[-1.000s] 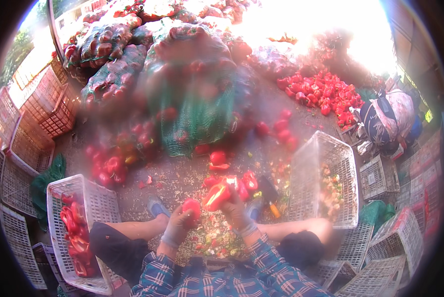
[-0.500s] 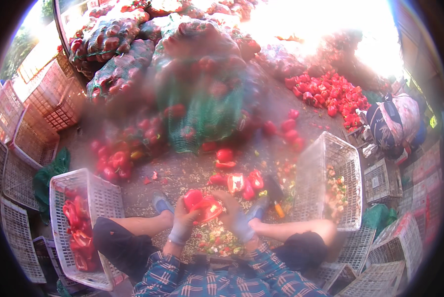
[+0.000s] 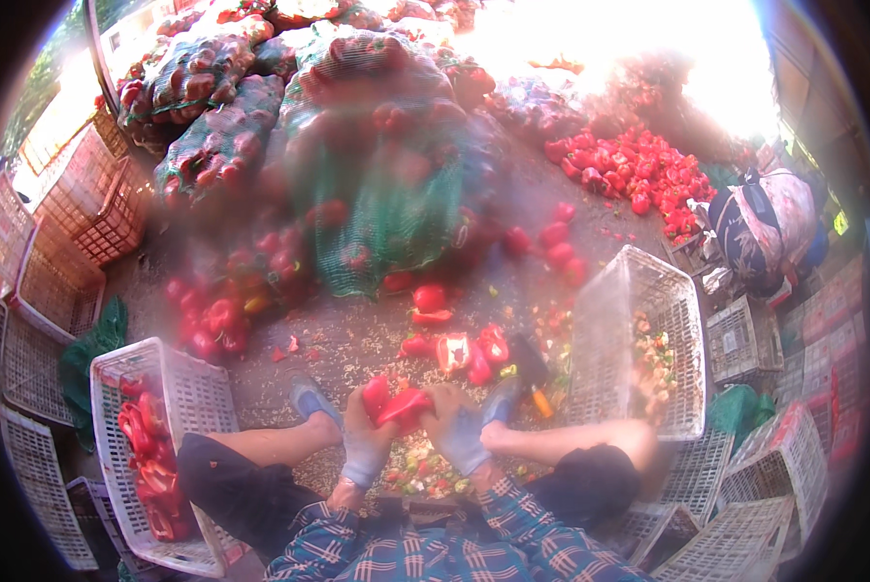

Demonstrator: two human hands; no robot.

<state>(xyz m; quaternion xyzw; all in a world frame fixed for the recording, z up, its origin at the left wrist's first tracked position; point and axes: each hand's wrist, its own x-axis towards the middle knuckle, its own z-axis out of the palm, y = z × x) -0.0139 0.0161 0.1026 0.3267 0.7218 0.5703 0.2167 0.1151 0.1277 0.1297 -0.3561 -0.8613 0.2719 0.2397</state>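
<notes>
Between my hands, over the floor, is a red bell pepper [image 3: 406, 408] in two opened parts, its outer skin facing up. My left hand [image 3: 365, 446] is closed round its left part. My right hand [image 3: 457, 434] grips the right end with fingers and thumb. Both hands wear pale gloves. Beneath them lies a heap of pepper cores and seeds [image 3: 427, 469]. Just beyond sit a cut pepper showing its pale inside [image 3: 453, 352] and several red peppers. A knife with an orange handle [image 3: 541, 401] rests near my right foot.
A white crate [image 3: 198, 393] at left holds red pepper pieces [image 3: 153, 470]; another white crate [image 3: 684, 373] at right holds cores. Green mesh sacks of peppers [image 3: 386, 194] stand ahead. A pepper pile [image 3: 639, 170] lies far right, near a person [image 3: 765, 228]. Stacked crates [image 3: 61, 281] line the left.
My right hand, blurred before, has come in against the pepper. The pepper has turned, from showing its opened inside to showing red skin. The whole view has shifted slightly.
</notes>
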